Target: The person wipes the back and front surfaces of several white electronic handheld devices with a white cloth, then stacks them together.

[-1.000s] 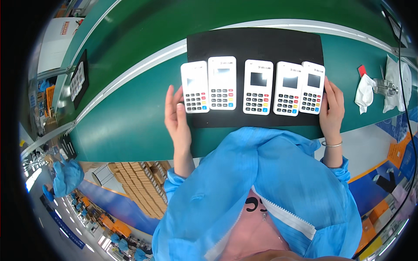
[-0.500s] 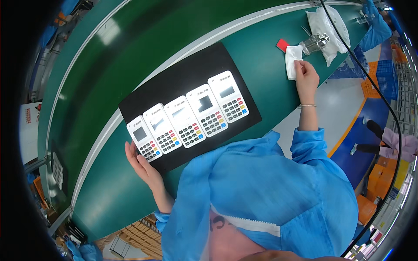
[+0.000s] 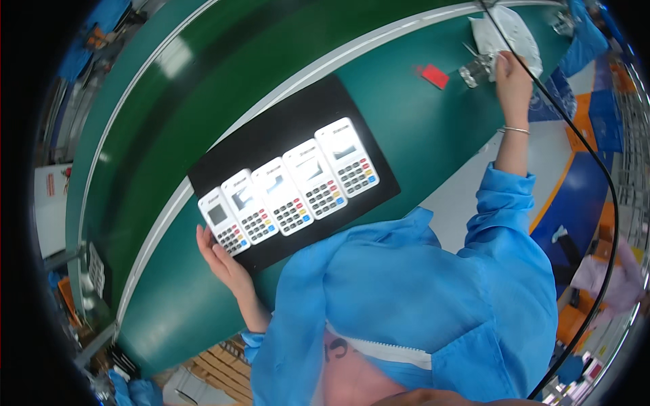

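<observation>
Head view: the left hand (image 3: 227, 264) lies along the outer edge of the leftmost of five white terminals (image 3: 281, 196), its fingers loosely extended and spread a little, not closed around anything. They look to be touching that terminal's side, though the contact itself is partly hidden. From these fingers the terminals run off to the right in a slanting row, side by side and face up, each with a screen and a keypad. All five lie on a black mat (image 3: 284, 122), which reaches beyond the left fingers on the green table (image 3: 406, 135).

The right hand (image 3: 513, 78) is well apart from the terminals, a bracelet (image 3: 516, 130) at its wrist. Its fingers are bent beside a clear jar (image 3: 472, 74), which sits just to their left; something white shows at the fingertips, but I cannot tell whether they grip it. A white bag (image 3: 511, 34) lies just beyond them, a red block (image 3: 435, 77) farther left past the jar. A black cable (image 3: 590, 142) crosses the view close by these fingers' right side.
</observation>
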Motion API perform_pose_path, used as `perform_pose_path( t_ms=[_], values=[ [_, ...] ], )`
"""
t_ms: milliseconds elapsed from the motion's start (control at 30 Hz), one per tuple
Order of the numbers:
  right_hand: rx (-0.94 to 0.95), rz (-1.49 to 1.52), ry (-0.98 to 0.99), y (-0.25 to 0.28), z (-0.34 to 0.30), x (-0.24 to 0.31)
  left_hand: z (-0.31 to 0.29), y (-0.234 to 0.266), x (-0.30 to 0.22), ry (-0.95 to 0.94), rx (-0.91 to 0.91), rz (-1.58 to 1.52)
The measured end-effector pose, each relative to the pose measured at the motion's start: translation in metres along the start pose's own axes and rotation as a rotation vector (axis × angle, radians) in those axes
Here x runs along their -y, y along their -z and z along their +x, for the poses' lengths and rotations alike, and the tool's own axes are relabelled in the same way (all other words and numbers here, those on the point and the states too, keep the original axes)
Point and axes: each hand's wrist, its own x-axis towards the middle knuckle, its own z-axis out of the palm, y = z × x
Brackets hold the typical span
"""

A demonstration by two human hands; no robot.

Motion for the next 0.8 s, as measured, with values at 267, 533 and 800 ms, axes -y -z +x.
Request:
perform_pose_path(
  t_ms=[267,533,800],
  values=[
    [-0.18,0.106,0.029,0.032,-0.005,0.056,0.003,-0.002,0.001,-0.056,0.034,0.092],
    [0.499,0.422,0.521,0.042,-0.16,0.252,0.006,0.004,0.005,-0.055,0.025,0.085],
    [0.69,0.805,0.666,0.047,-0.167,0.36,0.002,0.008,-0.001,-0.029,0.021,-0.041]
  ],
)
